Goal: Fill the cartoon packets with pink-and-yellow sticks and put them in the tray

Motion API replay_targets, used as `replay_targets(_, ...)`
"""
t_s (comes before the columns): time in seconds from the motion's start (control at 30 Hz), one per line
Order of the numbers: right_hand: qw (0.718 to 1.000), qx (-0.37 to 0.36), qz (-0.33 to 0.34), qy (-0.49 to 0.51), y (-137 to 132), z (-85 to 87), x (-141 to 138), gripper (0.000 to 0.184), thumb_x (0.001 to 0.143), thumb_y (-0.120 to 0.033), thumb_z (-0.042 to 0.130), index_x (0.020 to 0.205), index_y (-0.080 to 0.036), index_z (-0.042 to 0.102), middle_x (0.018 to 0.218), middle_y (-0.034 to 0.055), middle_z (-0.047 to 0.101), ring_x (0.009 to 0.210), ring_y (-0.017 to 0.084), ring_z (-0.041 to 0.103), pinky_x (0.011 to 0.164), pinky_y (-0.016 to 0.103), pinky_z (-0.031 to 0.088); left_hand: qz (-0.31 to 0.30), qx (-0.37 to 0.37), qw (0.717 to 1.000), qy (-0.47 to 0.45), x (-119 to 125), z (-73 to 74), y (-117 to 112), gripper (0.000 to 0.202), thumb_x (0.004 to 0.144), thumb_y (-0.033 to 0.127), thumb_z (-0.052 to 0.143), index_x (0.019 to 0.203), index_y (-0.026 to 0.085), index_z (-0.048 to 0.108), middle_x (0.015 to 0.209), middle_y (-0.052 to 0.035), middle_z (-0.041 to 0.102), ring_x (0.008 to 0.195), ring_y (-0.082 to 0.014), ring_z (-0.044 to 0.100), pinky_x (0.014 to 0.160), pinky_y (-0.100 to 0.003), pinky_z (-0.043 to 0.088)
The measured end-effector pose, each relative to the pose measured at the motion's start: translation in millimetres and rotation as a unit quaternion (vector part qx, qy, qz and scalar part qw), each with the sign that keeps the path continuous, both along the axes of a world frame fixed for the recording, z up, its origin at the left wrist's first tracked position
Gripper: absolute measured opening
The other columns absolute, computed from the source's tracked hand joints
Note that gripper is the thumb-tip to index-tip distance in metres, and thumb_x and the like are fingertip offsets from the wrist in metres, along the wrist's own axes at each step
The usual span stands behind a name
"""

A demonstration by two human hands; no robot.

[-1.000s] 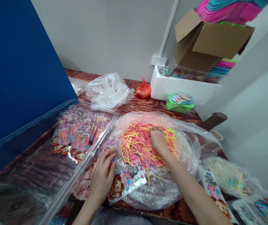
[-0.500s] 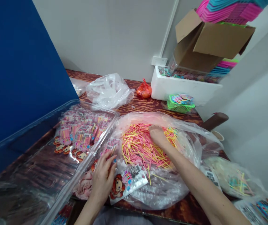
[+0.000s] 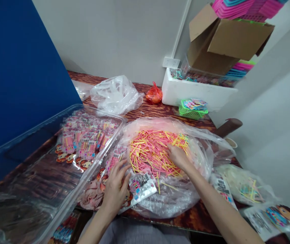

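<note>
Change noted: over the last second the right hand (image 3: 178,156) has come back from the 12 o'clock side of the pile of sticks (image 3: 150,150) to its 4 o'clock edge. The left hand (image 3: 116,189) has slid across the printed packet (image 3: 141,188) and now covers its cartoon figure. The two hands stand nearer one another than before.

Left fingers (image 3: 123,169) are spread flat and press on the packet, gripping nothing. Right fingers (image 3: 171,149) curl down among the pink and yellow sticks; whether they hold any cannot be told.

The sticks lie in an opened clear bag (image 3: 201,145) at the middle of the wood-grain worktop (image 3: 157,112), with the packet at the pile's 6 o'clock.

Surroundings:
- 9 o'clock: a clear tray (image 3: 33,193) holding filled packets (image 3: 84,145), with a blue panel (image 3: 20,78) behind it.
- 12 o'clock: a crumpled bag (image 3: 116,95) and an orange bag (image 3: 153,96).
- 1 o'clock: a foam box (image 3: 190,95), a green basket (image 3: 192,113) and a cardboard box (image 3: 223,40) against the white wall (image 3: 122,37).
</note>
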State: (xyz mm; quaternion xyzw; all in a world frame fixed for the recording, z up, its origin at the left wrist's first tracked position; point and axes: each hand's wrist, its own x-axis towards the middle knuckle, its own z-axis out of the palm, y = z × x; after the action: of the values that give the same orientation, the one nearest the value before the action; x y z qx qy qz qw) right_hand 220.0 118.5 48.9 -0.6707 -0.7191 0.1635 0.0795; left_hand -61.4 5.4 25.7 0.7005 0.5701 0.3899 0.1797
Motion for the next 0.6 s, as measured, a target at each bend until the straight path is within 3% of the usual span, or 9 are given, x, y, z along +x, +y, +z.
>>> replay_targets(0.13, 0.99, -0.053, -0.02, 0.129, -16.4, -5.8, 4.0, 0.022, 0.086, -0.018, 0.05, 0.064, -0.021, 0.051, 0.062, 0.0024, 0.064, 0.058, 0.016, 0.059, 0.055, 0.025, 0.034, -0.018, 0.004, 1.0, -0.009, 9.7, 2.8, 2.3, 0.025, 0.094, 0.026, 0.05, 0.115, 0.024, 0.064, 0.133, -0.0095, 0.056, 0.128, -0.0259, 0.049, 0.107, -0.047, 0.041)
replay_targets(0.3, 0.942, -0.145, -0.022, 0.302, -48.8, -13.8, -10.7, 0.027, 0.091, -0.035, 0.041, 0.069, -0.022, 0.048, 0.057, -0.0017, 0.059, 0.044, 0.012, 0.052, 0.046, 0.023, 0.038, -0.048, -0.02, 0.997, -0.063, 32.1, 12.3, 12.0, 0.025, 0.094, 0.026, 0.05, 0.114, 0.024, 0.065, 0.129, -0.0087, 0.06, 0.124, -0.0243, 0.052, 0.107, -0.045, 0.041)
replay_targets(0.37, 0.89, -0.194, -0.027, 0.412, -62.9, -18.2, -18.5, 0.029, 0.088, -0.046, 0.048, 0.074, -0.02, 0.051, 0.056, -0.0035, 0.056, 0.042, 0.01, 0.048, 0.044, 0.022, 0.037, -0.075, -0.049, 0.99, -0.108, 46.7, 14.2, 19.4, 0.028, 0.095, 0.026, 0.049, 0.119, 0.024, 0.063, 0.129, -0.0082, 0.061, 0.124, -0.0234, 0.053, 0.107, -0.044, 0.04)
replay_targets(0.5, 0.704, -0.285, -0.061, 0.648, -84.1, -27.3, -33.1, 0.038, 0.075, -0.052, 0.071, 0.078, -0.018, 0.054, 0.055, -0.0054, 0.055, 0.04, 0.006, 0.045, 0.042, 0.018, 0.032, -0.096, -0.139, 0.947, -0.273, 80.2, 10.5, 37.7, 0.047, 0.09, 0.026, 0.055, 0.136, 0.023, 0.048, 0.138, -0.0103, 0.056, 0.122, -0.0221, 0.056, 0.103, -0.04, 0.044)
replay_targets(0.6, 0.661, -0.284, -0.072, 0.691, -92.5, -30.8, -42.2, 0.036, 0.074, -0.049, 0.074, 0.079, -0.018, 0.057, 0.053, -0.0052, 0.055, 0.04, 0.006, 0.045, 0.041, 0.019, 0.031, -0.091, -0.213, 0.887, -0.398, 99.9, 6.3, 50.9, 0.045, 0.087, 0.027, 0.057, 0.13, 0.017, 0.051, 0.121, -0.0126, 0.067, 0.105, -0.0204, 0.066, 0.09, -0.035, 0.051)
